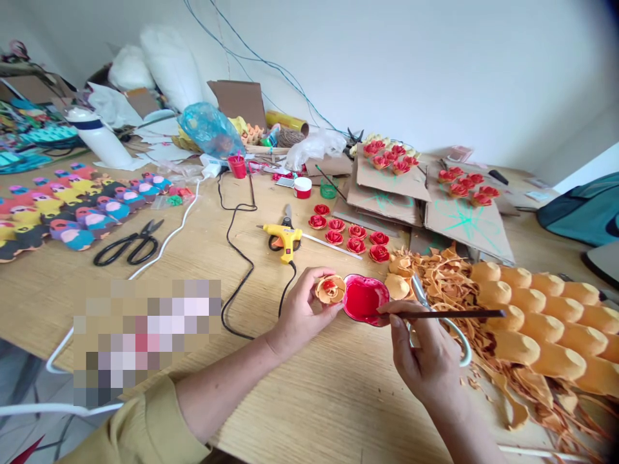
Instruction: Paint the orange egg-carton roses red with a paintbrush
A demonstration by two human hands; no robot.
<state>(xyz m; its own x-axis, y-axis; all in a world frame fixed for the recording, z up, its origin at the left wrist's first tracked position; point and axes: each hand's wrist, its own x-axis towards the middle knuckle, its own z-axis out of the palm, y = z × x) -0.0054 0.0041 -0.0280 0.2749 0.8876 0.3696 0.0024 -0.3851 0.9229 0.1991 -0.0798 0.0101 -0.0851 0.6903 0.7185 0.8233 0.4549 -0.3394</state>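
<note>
My left hand (304, 316) pinches a small orange paper rose (331, 290) whose centre carries some red paint. Close by its right side is a dish of red paint (366, 298). My right hand (425, 354) grips a dark-handled paintbrush (449, 314), its tip end at the dish's right rim. Just behind the right hand lie scissors with pale handles (420, 291), partly covered by it. Several red painted roses (356, 232) sit in loose rows on the wooden table (290, 412) beyond the dish.
A yellow glue gun (283, 240) lies mid-table, its black cord trailing left. Black-handled scissors (130, 245) rest farther left. Orange egg cartons (541, 309) and torn scraps (454, 283) fill the right side. Cardboard sheets (387, 187) bear more red roses. A paint jar (302, 188) stands behind.
</note>
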